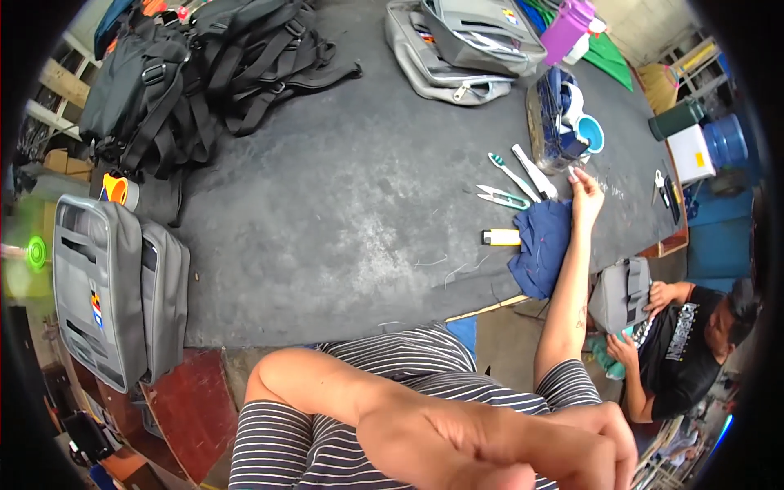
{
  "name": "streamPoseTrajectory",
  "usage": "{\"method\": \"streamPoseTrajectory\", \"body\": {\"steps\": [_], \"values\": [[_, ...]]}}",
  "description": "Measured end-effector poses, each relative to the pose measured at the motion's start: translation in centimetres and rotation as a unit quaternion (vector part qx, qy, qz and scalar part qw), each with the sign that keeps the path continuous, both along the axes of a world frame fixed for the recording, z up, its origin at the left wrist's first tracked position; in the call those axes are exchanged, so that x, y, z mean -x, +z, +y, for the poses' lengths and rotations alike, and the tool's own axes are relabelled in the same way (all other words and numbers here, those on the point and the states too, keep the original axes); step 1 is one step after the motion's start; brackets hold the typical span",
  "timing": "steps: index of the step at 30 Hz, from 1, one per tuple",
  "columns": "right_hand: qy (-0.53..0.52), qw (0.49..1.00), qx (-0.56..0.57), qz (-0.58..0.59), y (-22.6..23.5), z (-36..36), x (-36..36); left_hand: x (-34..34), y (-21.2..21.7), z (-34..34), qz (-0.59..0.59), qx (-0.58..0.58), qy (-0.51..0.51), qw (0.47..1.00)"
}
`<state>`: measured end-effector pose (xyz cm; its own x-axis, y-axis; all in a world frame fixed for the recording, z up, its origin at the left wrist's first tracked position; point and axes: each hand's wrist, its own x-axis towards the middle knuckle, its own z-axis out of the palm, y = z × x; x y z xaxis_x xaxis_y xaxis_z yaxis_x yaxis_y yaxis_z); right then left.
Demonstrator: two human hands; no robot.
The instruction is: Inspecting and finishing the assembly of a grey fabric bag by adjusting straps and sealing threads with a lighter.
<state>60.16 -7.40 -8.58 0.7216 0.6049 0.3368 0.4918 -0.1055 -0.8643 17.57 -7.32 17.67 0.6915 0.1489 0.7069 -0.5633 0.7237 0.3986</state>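
Right hand (585, 196): extended over the dark work table (327, 212), fingers bent, fingertips at the edge of a clear container (559, 122) of mixed items; whether anything is pinched cannot be told, the palm side being turned away. Beneath the wrist, a folded dark blue cloth (541, 245) is laid at the table's near edge. Just beside it are found a yellow lighter (501, 238), green-handled thread snips (502, 197), a green-and-white toothbrush-like tool (513, 175) and a white cutter (535, 172). Left hand (523, 445): held very close to the lens, blurred and partly cut off by the lower edge; grip not determinable. Further out: a grey bag (114, 286) at the left table edge, black backpacks (196, 73) piled at the far left, open grey bags (465, 49) at the far side. At right, a seated person (686, 343) is seen holding another grey bag (621, 296), partly hidden by the table.
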Motion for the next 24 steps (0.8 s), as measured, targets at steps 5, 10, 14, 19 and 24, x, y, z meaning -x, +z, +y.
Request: {"method": "streamPoseTrajectory", "body": {"steps": [5, 10, 14, 19, 24], "values": [[-0.031, 0.991, 0.108, -0.072, 1.7, 1.5, 4.1, 2.9, -0.2, 0.0, -0.021, -0.04, 0.042, 0.998], [-0.026, 0.979, -0.067, -0.192, 3.9, -1.0, 7.0, 5.1, -0.3, -2.1, -0.021, -0.072, 0.157, 0.985], [-0.041, 0.94, -0.118, -0.318, 6.9, -0.4, 18.0, 6.5, -0.9, -1.2, 0.004, -0.066, 0.157, 0.985], [0.074, 0.951, -0.158, -0.257, 4.1, 0.5, 26.9, 8.4, 0.9, -0.3, -0.056, -0.061, 0.165, 0.983], [0.138, 0.96, -0.081, -0.228, 2.7, 1.1, 27.8, 9.8, 0.5, 0.7, -0.125, -0.073, 0.241, 0.96]]}}
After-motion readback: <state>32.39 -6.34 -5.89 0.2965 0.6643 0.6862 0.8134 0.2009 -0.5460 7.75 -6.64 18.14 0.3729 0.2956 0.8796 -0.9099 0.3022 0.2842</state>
